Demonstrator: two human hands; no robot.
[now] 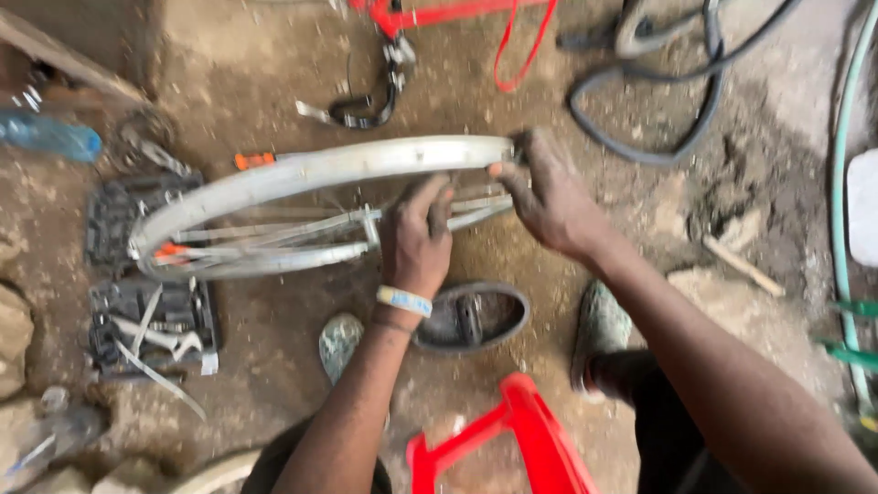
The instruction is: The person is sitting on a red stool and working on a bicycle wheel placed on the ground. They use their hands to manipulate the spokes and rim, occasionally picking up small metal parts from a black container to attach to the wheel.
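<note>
A bare silver bicycle wheel rim (302, 174) with spokes is held on edge over the dirt floor, motion-blurred. My left hand (416, 233), with a pale wristband, reaches into the spokes near the hub, fingers curled around them. My right hand (549, 192) grips the rim's right end, thumb on its outer edge. Orange reflectors (253, 160) sit on the spokes.
An open black tool case (151, 316) with wrenches lies left. A black saddle (471, 316) lies below the wheel. A red plastic stool (521, 439) stands between my feet. Black inner tubes (640, 91), a green hose (841, 183), a red bike frame (439, 14) and a plastic bottle (50, 137) lie around.
</note>
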